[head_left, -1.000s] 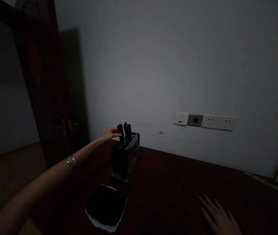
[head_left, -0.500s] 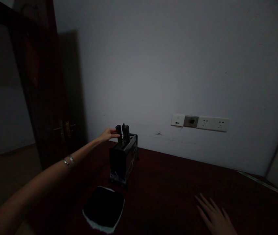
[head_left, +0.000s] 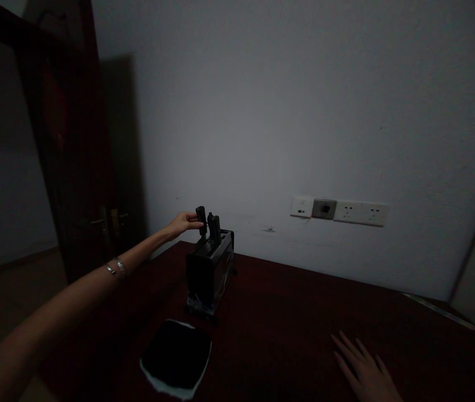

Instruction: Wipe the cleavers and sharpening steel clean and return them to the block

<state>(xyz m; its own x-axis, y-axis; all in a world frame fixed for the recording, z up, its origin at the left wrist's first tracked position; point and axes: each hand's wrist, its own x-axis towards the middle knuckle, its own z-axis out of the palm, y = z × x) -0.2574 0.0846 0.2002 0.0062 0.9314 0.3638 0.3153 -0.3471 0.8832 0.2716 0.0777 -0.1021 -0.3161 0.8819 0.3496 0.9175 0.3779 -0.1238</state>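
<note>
Left hand (head_left: pixel 182 222) fingers closed on the black knife handle (head_left: pixel 201 213), which sits higher than its neighbours in the black box-shaped knife block (head_left: pixel 207 273) near the dark red wooden bench's (head_left: pixel 296 312) far-left edge. Right hand (head_left: pixel 365 374) lies flat, open and empty at the near edge, with a wide stretch of bench between them.

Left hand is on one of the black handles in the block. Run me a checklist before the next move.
1. Grip of left hand on the handle: ok, fingers closed on it.
2. Handle level against the other handles: ok, it stands higher than them.
3. What hangs below the handle: cannot tell, too dark.
4. Whether block is upright on the table: ok.
5. Whether right hand steadies the block: not ok, it lies flat on the table, well away from it.
</note>
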